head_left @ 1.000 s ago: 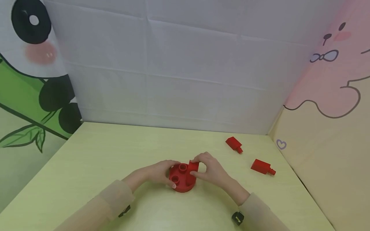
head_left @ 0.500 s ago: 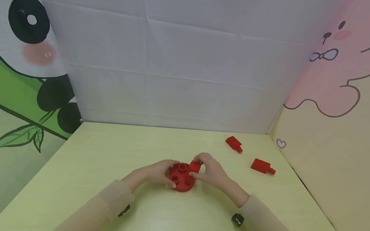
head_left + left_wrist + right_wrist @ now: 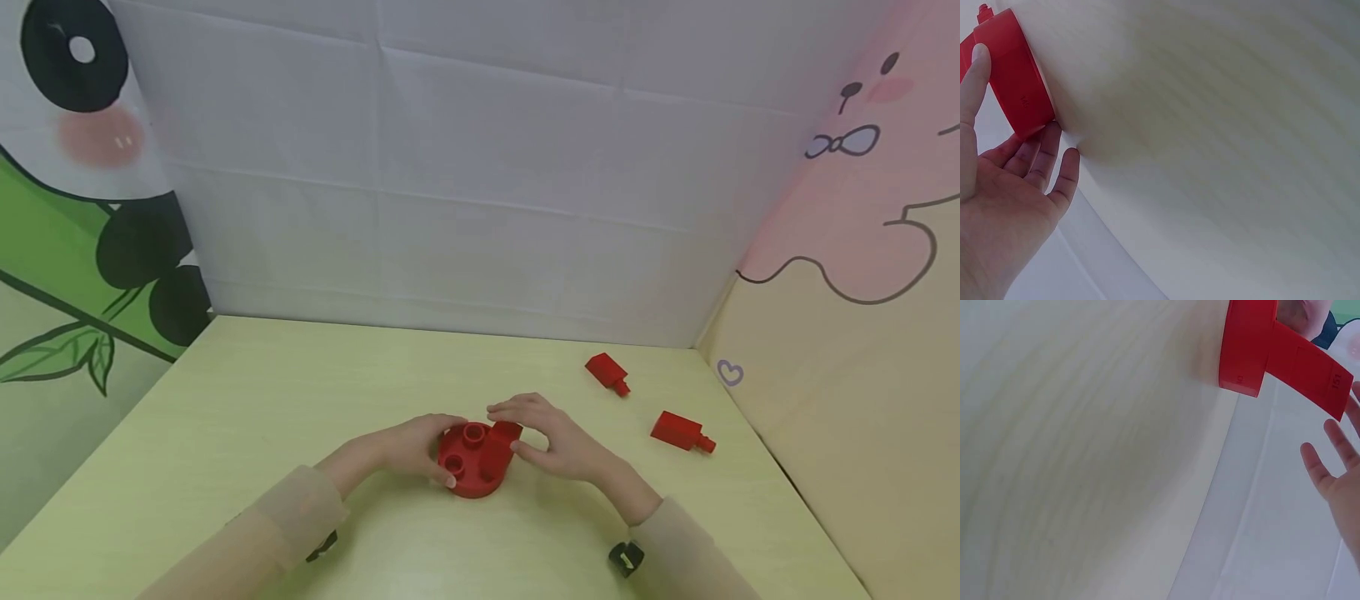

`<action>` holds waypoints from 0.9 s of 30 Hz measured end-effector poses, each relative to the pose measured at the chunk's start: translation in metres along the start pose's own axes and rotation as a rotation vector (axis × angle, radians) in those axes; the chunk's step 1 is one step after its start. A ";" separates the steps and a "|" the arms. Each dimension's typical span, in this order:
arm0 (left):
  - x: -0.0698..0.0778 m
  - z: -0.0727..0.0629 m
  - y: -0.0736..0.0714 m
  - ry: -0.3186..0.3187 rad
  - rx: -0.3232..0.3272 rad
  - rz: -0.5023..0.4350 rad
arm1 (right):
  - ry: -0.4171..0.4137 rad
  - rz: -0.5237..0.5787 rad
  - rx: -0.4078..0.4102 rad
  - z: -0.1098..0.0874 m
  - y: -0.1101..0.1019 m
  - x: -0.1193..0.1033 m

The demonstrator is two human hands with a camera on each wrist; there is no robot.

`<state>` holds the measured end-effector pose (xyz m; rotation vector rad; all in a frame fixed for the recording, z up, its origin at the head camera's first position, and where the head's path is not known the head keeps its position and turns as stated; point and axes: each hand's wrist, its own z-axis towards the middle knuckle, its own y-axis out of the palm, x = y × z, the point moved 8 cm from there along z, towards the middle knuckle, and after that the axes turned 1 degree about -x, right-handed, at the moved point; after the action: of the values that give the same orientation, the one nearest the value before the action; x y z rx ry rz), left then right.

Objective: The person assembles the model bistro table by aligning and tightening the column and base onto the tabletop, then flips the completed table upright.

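Observation:
A round red base (image 3: 468, 490) lies on the table, with two hollow round sockets showing on its top. My left hand (image 3: 412, 448) grips its left side, thumb at the near edge and fingers at the far edge. On the base's right part stands a red block-shaped leg (image 3: 501, 446), leaning slightly to the right. In the right wrist view this leg (image 3: 1310, 365) juts out from the base and bears the digits 151. Around the leg's top my right hand (image 3: 558, 437) is spread loosely, its thumb and fingers apart and not pinching it.
Two more red legs with narrow stepped pegs lie at the right of the table, one farther back (image 3: 606, 372) and one nearer (image 3: 677, 431). A white cloth wall (image 3: 450, 250) rises at the table's back edge; printed panels stand at both sides.
My right hand pinched the leg and tilted it rightward; now its fingers have spread and let go, the hand shifting slightly right. My left hand keeps its grip on the base.

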<state>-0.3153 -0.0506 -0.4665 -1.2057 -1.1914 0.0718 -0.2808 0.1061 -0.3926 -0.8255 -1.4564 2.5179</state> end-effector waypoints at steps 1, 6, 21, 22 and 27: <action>0.000 0.000 0.000 -0.002 0.000 -0.001 | -0.001 0.003 -0.012 0.000 0.000 0.000; 0.002 -0.001 -0.001 -0.006 0.001 0.012 | 0.020 0.002 -0.030 0.000 0.000 0.002; 0.001 -0.003 -0.001 -0.010 -0.001 0.016 | 0.066 -0.025 -0.006 -0.003 -0.003 0.006; 0.001 -0.003 -0.001 -0.007 -0.002 0.014 | 0.064 -0.028 0.002 -0.003 -0.003 0.006; 0.004 -0.005 -0.001 -0.005 -0.002 0.014 | 0.111 -0.029 0.040 -0.005 -0.006 0.004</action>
<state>-0.3107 -0.0521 -0.4628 -1.2163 -1.1874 0.0847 -0.2828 0.1150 -0.3911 -0.9140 -1.3698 2.4297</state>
